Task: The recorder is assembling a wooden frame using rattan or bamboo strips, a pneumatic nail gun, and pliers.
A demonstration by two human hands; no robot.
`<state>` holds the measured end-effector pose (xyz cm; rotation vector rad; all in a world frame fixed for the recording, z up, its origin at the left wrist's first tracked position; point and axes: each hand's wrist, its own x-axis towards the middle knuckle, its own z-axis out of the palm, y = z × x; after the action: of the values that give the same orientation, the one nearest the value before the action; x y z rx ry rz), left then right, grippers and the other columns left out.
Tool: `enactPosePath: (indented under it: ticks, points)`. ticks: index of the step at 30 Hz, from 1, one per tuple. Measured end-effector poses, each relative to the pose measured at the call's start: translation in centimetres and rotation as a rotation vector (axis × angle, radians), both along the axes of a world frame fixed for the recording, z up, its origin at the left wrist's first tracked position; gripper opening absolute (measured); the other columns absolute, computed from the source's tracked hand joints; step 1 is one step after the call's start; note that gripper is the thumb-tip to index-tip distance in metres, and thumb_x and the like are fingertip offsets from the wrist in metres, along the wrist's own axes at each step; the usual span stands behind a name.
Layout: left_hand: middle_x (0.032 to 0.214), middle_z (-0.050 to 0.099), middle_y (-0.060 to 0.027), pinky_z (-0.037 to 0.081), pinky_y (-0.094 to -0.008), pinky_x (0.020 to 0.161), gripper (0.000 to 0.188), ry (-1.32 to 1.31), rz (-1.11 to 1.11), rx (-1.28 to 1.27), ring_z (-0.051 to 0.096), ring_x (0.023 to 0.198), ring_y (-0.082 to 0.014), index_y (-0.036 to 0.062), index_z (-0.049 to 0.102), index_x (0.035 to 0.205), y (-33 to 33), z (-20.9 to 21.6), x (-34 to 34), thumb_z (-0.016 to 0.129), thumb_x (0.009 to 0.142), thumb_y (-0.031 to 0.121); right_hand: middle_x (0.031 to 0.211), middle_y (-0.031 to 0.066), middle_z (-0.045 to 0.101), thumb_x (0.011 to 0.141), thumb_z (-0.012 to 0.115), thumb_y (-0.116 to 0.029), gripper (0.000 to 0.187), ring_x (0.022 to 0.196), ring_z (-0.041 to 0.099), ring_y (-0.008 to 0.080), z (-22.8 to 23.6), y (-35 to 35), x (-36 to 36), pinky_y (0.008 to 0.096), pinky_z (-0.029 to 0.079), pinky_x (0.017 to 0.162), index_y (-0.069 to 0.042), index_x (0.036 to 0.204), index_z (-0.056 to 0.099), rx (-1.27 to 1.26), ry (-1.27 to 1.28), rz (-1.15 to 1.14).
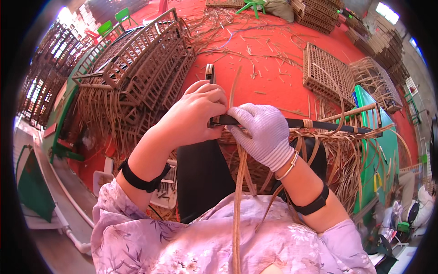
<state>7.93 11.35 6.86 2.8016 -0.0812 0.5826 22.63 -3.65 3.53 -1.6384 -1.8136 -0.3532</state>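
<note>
My bare left hand is closed around the left corner of a dark basket frame. A short dark piece with a light tip sticks out beyond its knuckles. Close beside it, my right hand, in a pale lilac ribbed glove, pinches a long flat brown wicker strip against the frame's bar. The strip hangs down over my lap and its other end rises above the hands. Both fingertips nearly meet; the exact grip is partly hidden. Woven strands hang from the bar on the right.
A stack of openwork wicker baskets stands at left. Another flat basket lies on the red floor among scattered strip offcuts. A green panel stands at right, beside loose strands. A pale tray sits by my left arm.
</note>
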Motion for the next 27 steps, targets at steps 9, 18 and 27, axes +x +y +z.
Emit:
enactPosePath:
  ticks: [9,18,27]
  points:
    - [0.096,0.061,-0.0036,0.031,-0.0409,0.111,0.022,0.046,-0.036,-0.012,0.054,0.110,-0.0216,0.0033,0.069,0.076,0.8,0.0,0.1,0.076,0.061,0.018,0.086,0.0105,0.066,0.082,0.071,-0.019,0.026,0.080,0.065,0.0285,-1.1,-2.7,-3.4,0.0384,0.052,0.069,-0.009,0.106,0.067,-0.027,0.205,0.018]
    - [0.102,0.060,-0.0064,0.027,-0.0429,0.112,0.022,0.071,-0.060,-0.069,0.050,0.116,-0.0262,0.0016,0.067,0.078,0.8,0.2,-0.2,0.063,0.061,0.016,0.066,-0.0005,0.056,0.095,0.062,-0.020,0.026,0.047,0.048,0.0052,0.9,-1.2,-3.4,0.0192,0.033,0.040,-0.003,0.114,0.060,-0.719,1.538,0.119]
    - [0.139,0.052,-0.0085,0.018,-0.0514,0.118,0.048,-0.029,0.035,-0.086,0.036,0.140,-0.0313,0.0093,0.062,0.116,-1.0,-1.2,-2.6,0.066,0.068,0.011,0.059,-0.0006,0.048,0.102,0.053,-0.033,0.035,0.047,0.046,0.0082,-0.7,-2.1,-5.8,0.0240,0.036,0.043,-0.006,0.080,0.054,-0.640,1.430,0.210]
